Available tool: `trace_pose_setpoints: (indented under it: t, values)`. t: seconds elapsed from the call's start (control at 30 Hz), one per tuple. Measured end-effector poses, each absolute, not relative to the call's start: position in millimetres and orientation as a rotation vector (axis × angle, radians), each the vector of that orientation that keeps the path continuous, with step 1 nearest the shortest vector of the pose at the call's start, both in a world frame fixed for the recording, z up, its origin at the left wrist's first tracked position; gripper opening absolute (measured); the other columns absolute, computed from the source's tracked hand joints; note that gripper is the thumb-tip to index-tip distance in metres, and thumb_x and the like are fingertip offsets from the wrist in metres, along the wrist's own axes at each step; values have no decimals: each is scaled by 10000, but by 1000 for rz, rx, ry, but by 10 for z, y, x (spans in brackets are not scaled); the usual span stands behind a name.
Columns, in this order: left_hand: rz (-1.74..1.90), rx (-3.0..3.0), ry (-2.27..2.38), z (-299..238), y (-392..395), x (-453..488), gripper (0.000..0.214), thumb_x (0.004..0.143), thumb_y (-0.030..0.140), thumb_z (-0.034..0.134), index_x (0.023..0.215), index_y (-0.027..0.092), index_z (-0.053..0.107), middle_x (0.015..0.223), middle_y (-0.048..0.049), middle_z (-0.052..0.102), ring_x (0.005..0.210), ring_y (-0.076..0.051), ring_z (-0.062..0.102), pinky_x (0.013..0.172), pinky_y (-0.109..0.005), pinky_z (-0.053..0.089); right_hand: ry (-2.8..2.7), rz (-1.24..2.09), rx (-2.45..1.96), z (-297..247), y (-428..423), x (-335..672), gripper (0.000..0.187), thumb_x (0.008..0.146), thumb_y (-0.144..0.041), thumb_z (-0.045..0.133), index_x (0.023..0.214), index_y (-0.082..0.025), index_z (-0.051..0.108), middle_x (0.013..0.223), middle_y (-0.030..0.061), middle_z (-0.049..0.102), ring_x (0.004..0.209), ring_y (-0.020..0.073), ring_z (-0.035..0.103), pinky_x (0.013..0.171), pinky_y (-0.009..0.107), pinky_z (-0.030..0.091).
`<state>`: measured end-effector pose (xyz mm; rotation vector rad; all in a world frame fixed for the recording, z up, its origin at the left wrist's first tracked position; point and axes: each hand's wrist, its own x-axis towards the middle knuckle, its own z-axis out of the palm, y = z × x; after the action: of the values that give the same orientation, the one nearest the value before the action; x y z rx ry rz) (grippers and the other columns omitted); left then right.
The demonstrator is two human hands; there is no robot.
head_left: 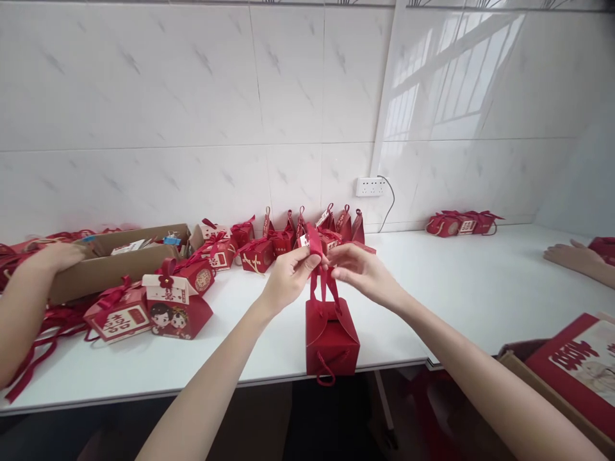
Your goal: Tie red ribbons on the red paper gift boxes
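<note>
A small red gift box (331, 339) stands at the front edge of the white table (471, 288). A red ribbon (323, 276) rises from its top. My left hand (288, 276) pinches the ribbon's upper end, fingers closed. My right hand (361, 269) pinches the same ribbon from the other side, just above the box. Both hands meet over the box, fingertips almost touching.
Several finished red gift boxes (250, 253) line the wall and the left side. A long cardboard box (115, 262) lies at left, where another person's hand (52, 256) reaches. Another person's hand (574, 256) rests at far right. A wall socket (371, 186) and a carton (571, 378) at lower right.
</note>
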<state>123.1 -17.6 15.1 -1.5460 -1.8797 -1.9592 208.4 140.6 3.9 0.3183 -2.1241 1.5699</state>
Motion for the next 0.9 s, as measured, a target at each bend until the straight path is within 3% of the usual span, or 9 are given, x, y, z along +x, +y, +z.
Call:
trace_pose_setpoints:
  t: [0.1, 0.17, 0.27, 0.4, 0.6, 0.73, 0.9]
  values:
    - [-1865, -1585, -1872, 188, -180, 1287, 265, 810, 394, 628, 641, 193, 658, 687, -49, 644, 675, -179, 588, 636, -263, 430, -2269, 1654, 412, 31, 1393, 2020, 273, 696, -383, 739, 805, -200, 570, 775, -5, 598, 696, 149, 609, 608, 267, 483]
    - [-1933, -1533, -1884, 203, -180, 1306, 268, 739, 370, 707, 557, 200, 608, 628, -37, 606, 651, -182, 571, 620, -265, 422, -2315, 1561, 331, 21, 1356, 2025, 224, 750, -359, 684, 707, -208, 524, 600, -46, 536, 534, 127, 570, 493, 242, 410]
    - [-1985, -1506, -1892, 203, -193, 1300, 272, 663, 347, 771, 528, 215, 575, 594, -25, 580, 655, -196, 571, 611, -271, 429, -2396, 1392, 224, 14, 1301, 2065, 141, 852, -321, 542, 746, -229, 532, 442, -59, 524, 423, 147, 553, 452, 255, 360]
    - [-1937, -1518, -1896, 182, -222, 1275, 244, 687, 353, 757, 561, 209, 607, 619, -32, 598, 694, -206, 598, 641, -275, 453, -2353, 1316, 230, 22, 1277, 2110, 161, 857, -309, 522, 756, -223, 614, 590, 3, 668, 584, 199, 653, 540, 296, 438]
    - [-2087, -1509, -1776, 63, -204, 1258, 267, 840, 405, 603, 851, 172, 733, 902, -84, 697, 881, -212, 639, 822, -295, 492, -2262, 1096, 108, 50, 1277, 2241, 325, 876, -398, 512, 953, -187, 746, 716, 17, 707, 655, 196, 645, 570, 284, 460]
    - [-2156, -1140, -1766, -192, -278, 1212, 299, 858, 405, 576, 971, 174, 728, 1049, -86, 694, 990, -216, 626, 889, -321, 488, -2063, 1009, -189, -37, 1338, 2354, 371, 858, -430, 529, 909, -147, 765, 704, 46, 724, 670, 227, 671, 572, 294, 493]
    - [-1998, -792, -2113, -599, -583, 1147, 368, 820, 461, 591, 975, 159, 735, 1021, -90, 712, 945, -220, 638, 880, -332, 491, -1876, 1124, -489, -299, 1534, 2579, 283, 745, -400, 680, 890, -171, 759, 931, 58, 745, 935, 278, 686, 805, 337, 546]
